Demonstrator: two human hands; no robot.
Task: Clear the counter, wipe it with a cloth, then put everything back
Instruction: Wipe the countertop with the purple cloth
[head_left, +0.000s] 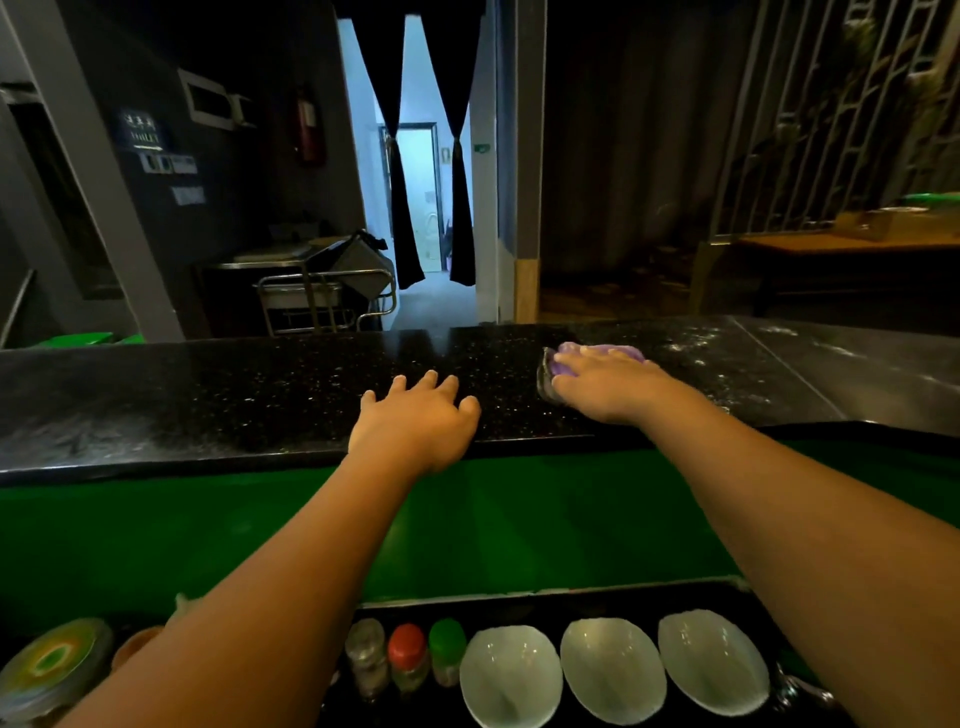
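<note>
Counter (208, 395): black speckled stone, long axis running 9 to 3 o'clock, with a pale dusty film toward the 3 o'clock end.
Left hand (415, 421): fingers spread, flat on the near edge, holding nothing.
Right hand (608, 387): at 2 o'clock from the left hand, fingers straight, pressing the cloth down.
Cloth (631, 353): purple, crumpled, lying on the counter. The dusty patch sits at its 3 o'clock, nearest the right hand, and is probably the next stroke.

A purple cloth (597, 358) lies on the black, white-speckled counter (234, 384), above a green front panel (545, 525) and three white bowls (613, 670).
</note>
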